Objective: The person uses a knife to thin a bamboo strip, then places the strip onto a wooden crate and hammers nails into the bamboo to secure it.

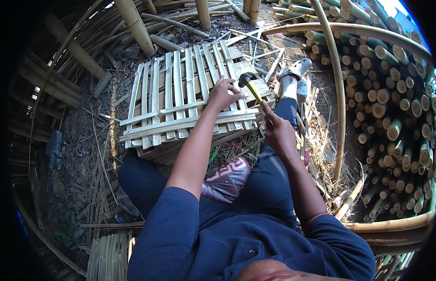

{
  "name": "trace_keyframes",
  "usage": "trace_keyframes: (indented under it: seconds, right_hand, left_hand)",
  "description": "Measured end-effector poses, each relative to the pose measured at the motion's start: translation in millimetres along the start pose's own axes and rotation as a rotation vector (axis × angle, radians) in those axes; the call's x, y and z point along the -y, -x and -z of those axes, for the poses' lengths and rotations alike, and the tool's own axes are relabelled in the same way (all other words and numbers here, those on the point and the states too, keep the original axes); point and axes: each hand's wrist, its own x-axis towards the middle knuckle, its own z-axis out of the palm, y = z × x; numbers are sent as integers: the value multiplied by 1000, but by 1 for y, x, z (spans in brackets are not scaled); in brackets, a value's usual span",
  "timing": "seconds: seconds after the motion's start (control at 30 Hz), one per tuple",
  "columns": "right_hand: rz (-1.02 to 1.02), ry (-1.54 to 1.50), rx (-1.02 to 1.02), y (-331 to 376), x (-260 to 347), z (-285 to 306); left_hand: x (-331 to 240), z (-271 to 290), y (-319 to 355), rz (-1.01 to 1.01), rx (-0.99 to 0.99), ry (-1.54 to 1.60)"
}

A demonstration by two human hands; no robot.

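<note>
A panel of pale bamboo slats (178, 86) lies in front of me, with upright strips crossed by long strips along its near side. It rests on a wooden work surface (259, 87). My left hand (222, 96) is over the right part of the panel, its fingers bent and drawn in at a slat. Whatever is between those fingers is too small to make out. My right hand (278, 130) is wrapped round the yellow handle of a hammer (255, 92). The hammer's dark head is raised just right of my left hand, apart from the slats.
Cut bamboo poles (389, 100) are stacked at the right, behind a curved bamboo rail (339, 93). My shod foot (296, 70) is beyond the work surface. Bamboo posts (135, 28) stand at the back. A bundle of strips (108, 257) lies lower left; shavings litter the ground.
</note>
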Motion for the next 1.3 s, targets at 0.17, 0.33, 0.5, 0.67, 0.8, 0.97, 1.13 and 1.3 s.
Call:
trace_keyframes:
  seconds: [0.17,0.33,0.5,0.67,0.8,0.97,1.13,1.3]
  right_hand:
    - [25,14,-10,-4,1,-2]
    - [66,89,20,-1,-8,-17]
    - [31,40,-13,0,-2,-13]
    - [20,94,22,-3,-4,-15]
    - [4,34,-6,-2,5,-5]
    - [-36,-11,-22,2,1,0]
    - [-33,-122,-51,13,-11,-9]
    - [-80,-126,-57,16,-18,0]
  left_hand:
    - [-4,0,-1,31,4,-22]
    - [-2,-1,-4,53,25,-35]
    - [-11,3,-5,112,81,-45]
    - [-13,6,-6,137,102,-74]
    - [-15,7,-2,147,76,-31]
    - [-17,3,-5,95,73,45]
    - [20,17,-26,315,144,588]
    - [11,10,-22,126,113,117]
